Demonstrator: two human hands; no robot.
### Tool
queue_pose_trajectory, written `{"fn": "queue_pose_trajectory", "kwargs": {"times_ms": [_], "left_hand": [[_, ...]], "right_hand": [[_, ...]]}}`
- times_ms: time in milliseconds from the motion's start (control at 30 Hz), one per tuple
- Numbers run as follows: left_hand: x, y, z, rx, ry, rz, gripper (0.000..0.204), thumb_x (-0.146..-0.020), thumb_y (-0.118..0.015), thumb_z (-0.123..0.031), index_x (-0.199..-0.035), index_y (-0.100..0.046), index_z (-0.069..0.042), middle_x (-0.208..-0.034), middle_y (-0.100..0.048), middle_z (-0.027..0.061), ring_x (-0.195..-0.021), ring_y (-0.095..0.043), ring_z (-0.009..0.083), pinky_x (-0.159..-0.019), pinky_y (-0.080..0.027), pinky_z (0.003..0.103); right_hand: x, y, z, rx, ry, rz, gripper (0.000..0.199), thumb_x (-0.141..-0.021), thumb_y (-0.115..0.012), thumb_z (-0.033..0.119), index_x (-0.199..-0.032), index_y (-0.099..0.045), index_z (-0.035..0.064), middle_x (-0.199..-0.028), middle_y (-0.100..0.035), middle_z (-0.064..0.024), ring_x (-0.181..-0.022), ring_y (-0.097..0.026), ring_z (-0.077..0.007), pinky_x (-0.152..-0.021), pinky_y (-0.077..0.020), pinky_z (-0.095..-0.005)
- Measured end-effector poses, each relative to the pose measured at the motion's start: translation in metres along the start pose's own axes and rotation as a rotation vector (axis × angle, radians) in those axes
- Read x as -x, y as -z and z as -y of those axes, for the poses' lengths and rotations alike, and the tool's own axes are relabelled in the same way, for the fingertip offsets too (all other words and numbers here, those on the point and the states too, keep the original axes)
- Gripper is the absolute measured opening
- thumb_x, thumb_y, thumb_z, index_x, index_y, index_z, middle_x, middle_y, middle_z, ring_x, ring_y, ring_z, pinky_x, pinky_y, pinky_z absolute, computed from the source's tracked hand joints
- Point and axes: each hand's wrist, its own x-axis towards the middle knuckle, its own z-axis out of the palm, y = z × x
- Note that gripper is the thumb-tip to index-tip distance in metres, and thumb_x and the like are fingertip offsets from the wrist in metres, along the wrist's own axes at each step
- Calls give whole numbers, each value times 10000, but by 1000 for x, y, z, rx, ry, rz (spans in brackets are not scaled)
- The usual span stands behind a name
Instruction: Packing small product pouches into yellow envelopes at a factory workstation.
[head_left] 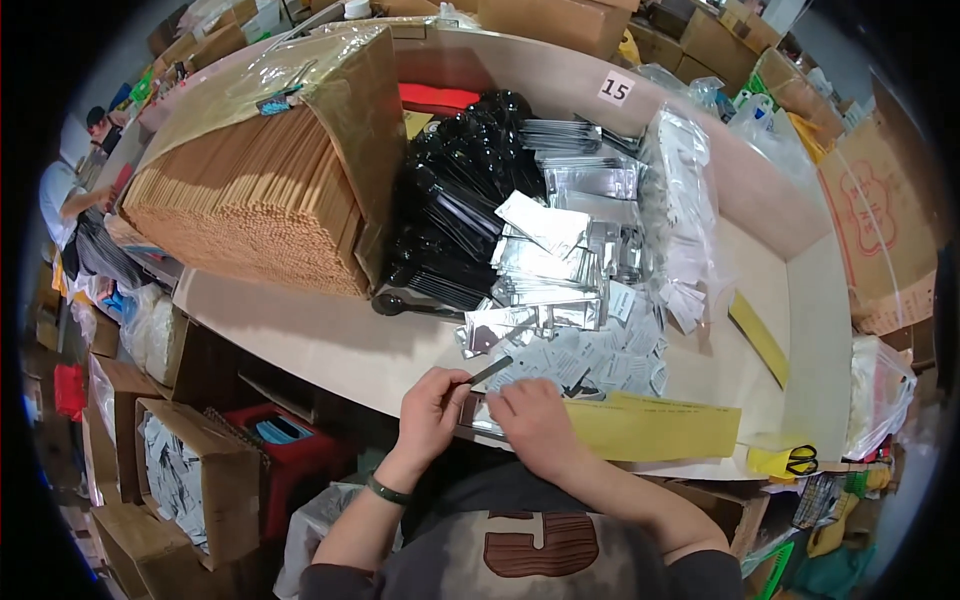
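My left hand (432,412) pinches a narrow dark strip (491,372) that slants up and to the right over the table's near edge. Close beside it, my right hand (537,423) is closed, its fingers curled down. Its fingertips are next to a small silver packet (480,414) at the edge; what they grip, if anything, is hidden. Just beyond the hands lie loose printed paper slips (600,358). Behind these rise piled silver foil packets (545,265) and a heap of black plastic spoons (465,170).
A large wrapped pack of thin wooden sticks (250,215) stands at the left. Yellow card strips (670,428) lie right of my right hand, with black-handled scissors (800,461) beyond. A clear bag of white packets (682,190) leans near the raised board (745,170). Open cartons (225,480) stand lower left.
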Motion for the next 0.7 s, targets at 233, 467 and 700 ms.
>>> {"fn": "queue_pose_trajectory", "kwargs": {"times_ms": [233,467,700], "left_hand": [[8,0,11,-211,-445,261,193,-758,-708,-45,-941,-665,-90,-931,-652,87,-873,-618,329,-763,-502,411],[-39,22,-27,-415,-588,68,213,-724,-745,-42,-912,-658,-94,-932,-656,79,-863,-645,312,-726,-521,413],[-155,171,-146,-1070,-284,-509,137,-851,-663,-175,-888,-700,-49,-888,-689,166,-840,-654,376,-709,-528,465]], "right_hand": [[53,29,-13,-111,-60,-149,464,-772,-753,84,-1209,-605,30,-1232,-599,-155,-1127,-580,-330,-928,-466,-444],[54,18,-22,173,174,151,417,-887,-625,146,-1275,-573,2,-1317,-589,-152,-1250,-543,-289,-1026,-422,-477],[63,11,-21,141,175,58,392,-873,-658,188,-1226,-602,30,-1294,-605,-150,-1237,-552,-288,-1027,-418,-479]]}}
